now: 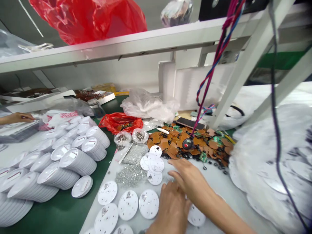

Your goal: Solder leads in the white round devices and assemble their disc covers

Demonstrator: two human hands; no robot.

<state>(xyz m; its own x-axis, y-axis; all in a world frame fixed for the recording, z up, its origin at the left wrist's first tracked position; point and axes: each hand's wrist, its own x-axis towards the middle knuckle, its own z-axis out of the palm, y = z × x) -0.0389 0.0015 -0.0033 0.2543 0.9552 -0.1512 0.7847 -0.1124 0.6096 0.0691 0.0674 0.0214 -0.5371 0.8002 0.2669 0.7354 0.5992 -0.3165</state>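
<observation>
My left hand (pixel 172 203) is low over the white work surface, its back toward me. Its fingers bend downward and are mostly hidden, so what they hold, if anything, does not show. Crossing just above it from the right, my right hand (pixel 186 174) has its thumb and forefinger apart, with nothing visible between them. Beyond its fingertips lies a small heap of white perforated discs (pixel 156 164). Left of my left hand, larger white discs with holes (pixel 149 204) lie flat. Another white disc (pixel 195 216) is partly covered by my right forearm.
Brown flat pieces (pixel 173 148) and small black parts are heaped behind my hands. Stacks of white round covers (pixel 78 162) stand left. A bulging plastic bag (pixel 273 162) borders the right. Twisted wires (pixel 214 61) hang from above a shelf edge (pixel 122 44). Another person's hand (pixel 20 117) is far left.
</observation>
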